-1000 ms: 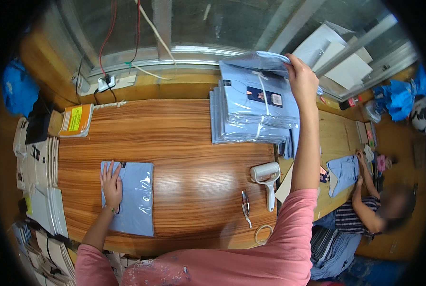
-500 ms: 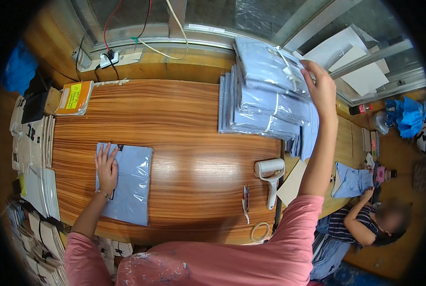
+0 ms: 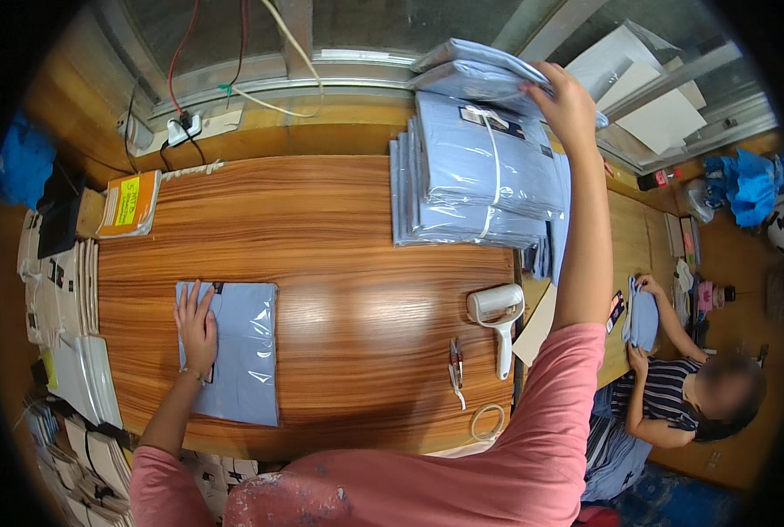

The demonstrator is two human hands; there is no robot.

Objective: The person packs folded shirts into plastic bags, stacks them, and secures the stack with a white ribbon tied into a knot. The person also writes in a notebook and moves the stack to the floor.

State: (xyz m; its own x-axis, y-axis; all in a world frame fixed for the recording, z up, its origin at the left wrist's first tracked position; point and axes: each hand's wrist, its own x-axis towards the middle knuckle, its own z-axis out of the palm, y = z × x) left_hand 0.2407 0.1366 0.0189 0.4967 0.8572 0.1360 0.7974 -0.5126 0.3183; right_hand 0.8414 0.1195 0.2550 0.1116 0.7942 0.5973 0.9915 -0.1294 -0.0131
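Note:
My left hand lies flat on a light blue folded garment in a clear plastic bag near the front left of the wooden table. My right hand reaches far out to the back right and grips the top bagged blue garment of a tall stack of bagged garments. The top package is lifted at an angle above the pile.
A white handheld scanner, a small pair of snips and a tape ring lie at the front right. An orange box and stacks of flat white packs sit left. A seated person folds blue cloth at right.
My right hand has carried the top package further up and back over the stack. My left hand stays pressed on the bagged garment.

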